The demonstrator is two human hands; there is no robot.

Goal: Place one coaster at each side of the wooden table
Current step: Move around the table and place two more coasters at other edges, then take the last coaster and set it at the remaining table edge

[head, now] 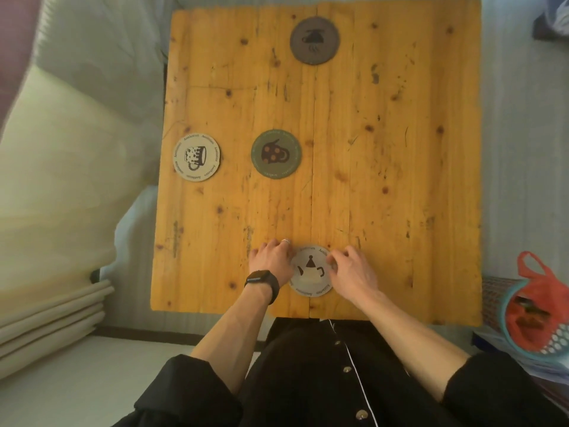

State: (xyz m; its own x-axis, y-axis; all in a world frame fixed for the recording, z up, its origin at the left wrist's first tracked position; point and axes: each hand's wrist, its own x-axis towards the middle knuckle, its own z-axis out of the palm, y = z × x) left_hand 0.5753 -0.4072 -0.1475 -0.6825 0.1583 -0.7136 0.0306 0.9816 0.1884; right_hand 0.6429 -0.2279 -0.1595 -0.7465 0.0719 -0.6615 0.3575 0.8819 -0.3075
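The square wooden table (385, 167) fills the view from above. A pale coaster with a teapot print (310, 272) lies flat at the near edge. My left hand (272, 258) touches its left rim and my right hand (351, 269) its right rim, fingertips curled onto it. A brown-grey coaster (314, 40) lies at the far edge. Near the left edge sits a cream coaster with a mug print (196, 156). A green coaster with a spotted cup (276, 154) lies near the table's middle.
Folded pale cushions or bedding (52, 315) are stacked on the floor to the left. A basket holding an orange plastic bag (535, 312) stands at the right near corner. A dark object (551, 23) sits at the far right.
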